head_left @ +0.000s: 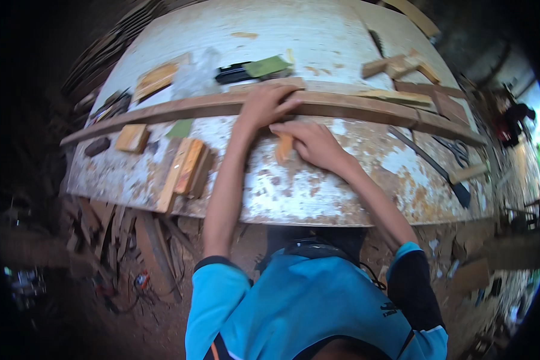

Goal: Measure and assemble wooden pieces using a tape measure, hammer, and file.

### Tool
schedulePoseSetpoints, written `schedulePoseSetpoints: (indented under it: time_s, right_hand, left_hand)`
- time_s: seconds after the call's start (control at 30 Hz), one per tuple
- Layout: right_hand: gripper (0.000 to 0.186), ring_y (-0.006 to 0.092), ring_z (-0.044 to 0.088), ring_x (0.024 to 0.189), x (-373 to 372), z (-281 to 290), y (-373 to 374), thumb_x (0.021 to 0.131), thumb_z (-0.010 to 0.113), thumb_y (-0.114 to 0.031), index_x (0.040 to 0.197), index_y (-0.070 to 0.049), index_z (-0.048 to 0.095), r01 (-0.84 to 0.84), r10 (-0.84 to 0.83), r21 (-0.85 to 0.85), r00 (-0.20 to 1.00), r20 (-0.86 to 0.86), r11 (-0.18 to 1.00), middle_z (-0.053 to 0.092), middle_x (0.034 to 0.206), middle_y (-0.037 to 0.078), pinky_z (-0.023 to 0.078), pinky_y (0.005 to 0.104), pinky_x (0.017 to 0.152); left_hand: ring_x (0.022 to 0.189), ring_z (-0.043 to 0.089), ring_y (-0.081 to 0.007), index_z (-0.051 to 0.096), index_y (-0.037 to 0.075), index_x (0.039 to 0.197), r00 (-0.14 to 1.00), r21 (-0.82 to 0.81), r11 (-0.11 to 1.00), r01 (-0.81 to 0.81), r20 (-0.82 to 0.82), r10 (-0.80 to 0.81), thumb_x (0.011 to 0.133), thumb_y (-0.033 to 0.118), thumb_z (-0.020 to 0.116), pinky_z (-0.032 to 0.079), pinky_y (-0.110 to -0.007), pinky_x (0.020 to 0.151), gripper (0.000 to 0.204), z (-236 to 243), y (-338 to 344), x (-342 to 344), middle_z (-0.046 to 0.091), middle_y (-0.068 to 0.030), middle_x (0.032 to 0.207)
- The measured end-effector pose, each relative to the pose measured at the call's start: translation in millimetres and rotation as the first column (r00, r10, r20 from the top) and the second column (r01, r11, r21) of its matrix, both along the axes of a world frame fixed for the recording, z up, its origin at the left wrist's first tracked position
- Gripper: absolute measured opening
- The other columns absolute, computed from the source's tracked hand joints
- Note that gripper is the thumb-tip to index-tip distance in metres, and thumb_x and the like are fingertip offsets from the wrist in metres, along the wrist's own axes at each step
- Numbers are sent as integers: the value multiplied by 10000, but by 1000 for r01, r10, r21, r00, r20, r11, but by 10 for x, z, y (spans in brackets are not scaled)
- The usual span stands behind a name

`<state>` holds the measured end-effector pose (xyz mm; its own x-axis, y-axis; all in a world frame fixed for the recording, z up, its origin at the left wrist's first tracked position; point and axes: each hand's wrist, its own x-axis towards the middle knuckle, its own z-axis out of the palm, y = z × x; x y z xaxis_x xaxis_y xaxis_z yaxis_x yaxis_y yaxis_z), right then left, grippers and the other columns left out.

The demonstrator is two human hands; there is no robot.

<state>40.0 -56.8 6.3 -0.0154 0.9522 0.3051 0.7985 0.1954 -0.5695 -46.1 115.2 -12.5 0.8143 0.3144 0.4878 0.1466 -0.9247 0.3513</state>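
Note:
My left hand (pixel 263 107) lies over a long reddish-brown wooden beam (pixel 366 105), which crosses the bench, and its fingers grip the top. Just below the beam, my right hand (pixel 312 142) has its fingers closed on a small orange-tan piece (pixel 283 148), perhaps paper or thin wood. A short stack of wooden blocks (pixel 187 168) stands left of my forearms, with a small light wooden block (pixel 132 138) beside it. A green sheet (pixel 266 66) rests on a black object (pixel 231 74) behind the beam.
The worn white bench (pixel 288 201) also holds a long dark tool (pixel 424 156) and scissors (pixel 456 149) at the right, a plastic bag (pixel 201 72) and wood offcuts (pixel 393 66) at the back. Scrap wood (pixel 150 252) lies on the floor below.

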Motion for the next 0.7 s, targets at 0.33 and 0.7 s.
schedulePoseSetpoints:
  time_s: [0.33, 0.7]
  right_hand:
    - [372, 279, 596, 1024, -287, 193, 112, 789, 560, 0, 1143, -104, 603, -413, 392, -106, 903, -173, 904, 617, 1135, 98, 477, 364, 870]
    - [306, 215, 567, 1083, -750, 142, 625, 892, 479, -110, 1167, -152, 606, -723, 642, -326, 691, -331, 610, 618, 1157, 69, 426, 356, 970]
  left_hand:
    - [971, 541, -311, 612, 122, 1083, 887, 16, 926, -378, 294, 357, 802, 264, 641, 402, -414, 878, 316, 481, -741, -1545, 569, -119, 1056]
    - [1093, 508, -373, 446, 205, 1317, 604, 86, 644, -760, -272, 749, 641, 501, 708, 426, -467, 891, 784, 309, -586, -2139, 420, -149, 1300]
